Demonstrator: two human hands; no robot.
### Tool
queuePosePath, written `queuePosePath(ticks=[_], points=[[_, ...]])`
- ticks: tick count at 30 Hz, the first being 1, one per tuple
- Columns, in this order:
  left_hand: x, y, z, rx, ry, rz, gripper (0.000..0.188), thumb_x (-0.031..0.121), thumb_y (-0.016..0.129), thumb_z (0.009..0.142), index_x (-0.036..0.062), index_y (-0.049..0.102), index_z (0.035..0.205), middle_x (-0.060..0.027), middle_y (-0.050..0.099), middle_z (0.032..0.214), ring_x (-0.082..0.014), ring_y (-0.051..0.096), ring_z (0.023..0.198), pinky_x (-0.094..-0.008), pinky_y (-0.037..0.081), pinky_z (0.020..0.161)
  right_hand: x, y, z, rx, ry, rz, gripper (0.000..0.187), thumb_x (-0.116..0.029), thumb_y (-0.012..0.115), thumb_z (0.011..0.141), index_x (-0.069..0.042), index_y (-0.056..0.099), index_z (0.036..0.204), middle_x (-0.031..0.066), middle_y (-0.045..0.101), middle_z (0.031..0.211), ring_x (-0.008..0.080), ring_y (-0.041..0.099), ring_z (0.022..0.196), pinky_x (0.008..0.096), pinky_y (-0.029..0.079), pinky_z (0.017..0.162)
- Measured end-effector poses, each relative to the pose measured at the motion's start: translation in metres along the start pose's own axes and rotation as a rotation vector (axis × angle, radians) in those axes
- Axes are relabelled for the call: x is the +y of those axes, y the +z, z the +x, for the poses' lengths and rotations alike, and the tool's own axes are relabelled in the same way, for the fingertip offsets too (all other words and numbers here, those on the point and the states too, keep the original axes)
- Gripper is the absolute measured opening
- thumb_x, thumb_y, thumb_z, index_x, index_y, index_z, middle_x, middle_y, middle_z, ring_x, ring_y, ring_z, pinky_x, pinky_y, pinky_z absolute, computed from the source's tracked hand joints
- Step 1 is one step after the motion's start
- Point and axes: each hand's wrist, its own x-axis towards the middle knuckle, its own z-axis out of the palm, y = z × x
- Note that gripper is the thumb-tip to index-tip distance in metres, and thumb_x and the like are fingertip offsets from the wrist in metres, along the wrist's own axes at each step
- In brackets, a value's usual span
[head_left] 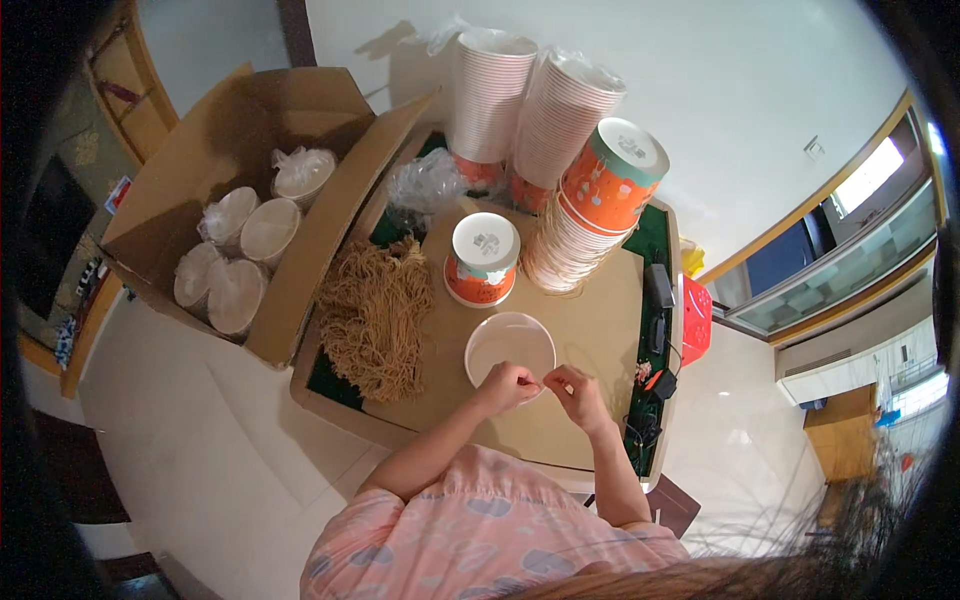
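An upright, pale-lined paper bucket point(511, 345) stands on the brown board just beyond my hands. My left hand point(507, 387) is closed in a pinch over its near rim. Close to its right side, my right hand point(577, 395) is pinched too, the fingertips of both nearly meeting. Whatever they hold is too small to make out. Behind that bucket, an orange-and-green paper bucket point(484, 262) sits upside down with its white base up. To the left lies a big heap of tan twine strands point(375, 320).
An open cardboard box point(345, 215) at the left holds several bagged stacks of white buckets point(270, 230). Tall bucket stacks point(495, 95) stand at the back, beside an inverted stack point(590, 215). Crumpled clear plastic point(428, 180) lies behind the twine. Black adapters point(659, 287) and cables line the right edge.
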Motion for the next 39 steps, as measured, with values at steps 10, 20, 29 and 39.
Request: queuePosePath(ticks=[10,20,29,39], points=[[-0.018,-0.026,0.017,0.338,0.131,-0.217,0.04,0.014,0.064,0.075,-0.0026,0.054,0.11,-0.0178,0.06,0.1,-0.0267,0.061,0.081,-0.0356,0.049,0.07,0.021,0.018,0.003,0.037,0.082,-0.08,0.006,-0.006,0.062,0.077,-0.002,0.062,0.081,0.0099,0.056,0.07,0.0182,0.055,0.058,0.0279,0.044,0.054],[-0.011,0.002,-0.004,0.107,0.392,0.559,0.021,0.008,0.061,0.066,0.0085,0.058,0.087,-0.0119,0.054,0.099,-0.0315,0.05,0.093,-0.0413,0.043,0.077,0.035,0.031,-0.006,0.136,0.177,-0.123,0.007,-0.009,0.065,0.074,-0.003,0.064,0.078,0.0097,0.056,0.07,0.0188,0.055,0.058,0.0286,0.044,0.054],[-0.009,0.005,0.003,0.156,0.218,0.185,0.008,0.011,0.062,0.068,0.0047,0.058,0.071,-0.0128,0.057,0.072,-0.0322,0.055,0.072,-0.0395,0.045,0.065,0.045,0.035,-0.011,0.178,0.196,-0.079,0.009,-0.008,0.064,0.076,-0.001,0.063,0.081,0.0113,0.059,0.073,0.0187,0.057,0.06,0.0285,0.045,0.056],[-0.014,0.005,-0.002,-0.077,-0.01,0.111,0.017,0.016,0.065,0.073,0.0014,0.057,0.076,-0.0124,0.061,0.073,-0.023,0.061,0.067,-0.0337,0.047,0.062,0.049,0.037,-0.009,0.162,0.238,-0.068,0.008,-0.007,0.064,0.075,0.001,0.063,0.08,0.0107,0.059,0.07,0.0158,0.056,0.06,0.0261,0.044,0.056]])
